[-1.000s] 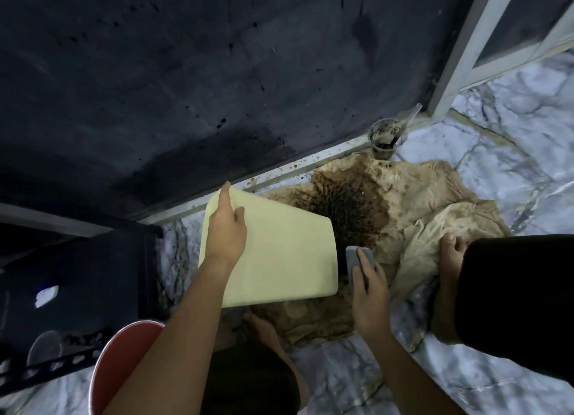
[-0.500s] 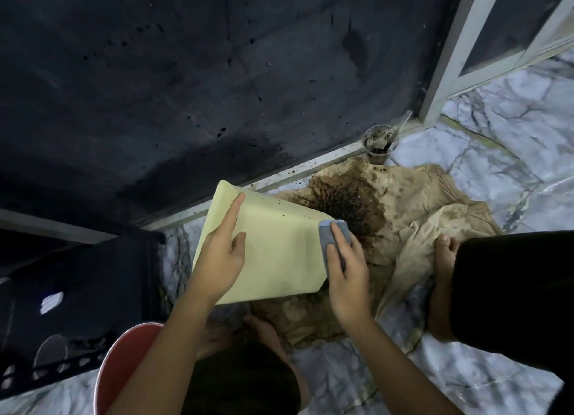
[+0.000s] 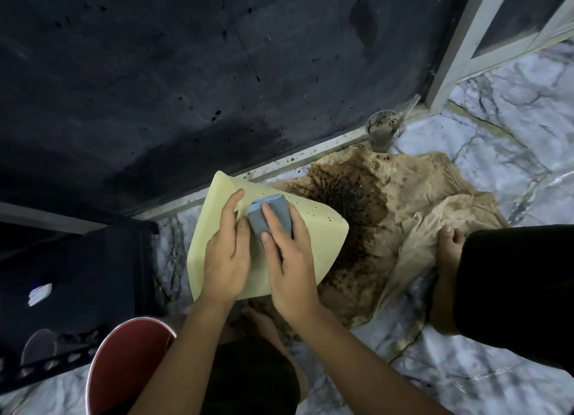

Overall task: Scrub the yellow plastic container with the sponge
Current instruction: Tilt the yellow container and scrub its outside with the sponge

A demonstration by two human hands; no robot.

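Yellow plastic container (image 3: 310, 244) under both hands, sponge (image 3: 270, 217) in right grip (image 3: 290, 259)

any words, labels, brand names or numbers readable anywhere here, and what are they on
None can be read.
Yellow plastic container: no print, only dark specks.
Sponge: no marking shows.
Red bucket: plain.
Black crate: a small pale patch, too blurred to tell if it is a label.

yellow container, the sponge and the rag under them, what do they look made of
Yellow container: likely plastic, smooth matte pale wall with dark specks. Sponge: soft foam, grey face over a blue layer, under the right hand. Rag: woven cloth, creased, tan, soaked with dark brown stains.
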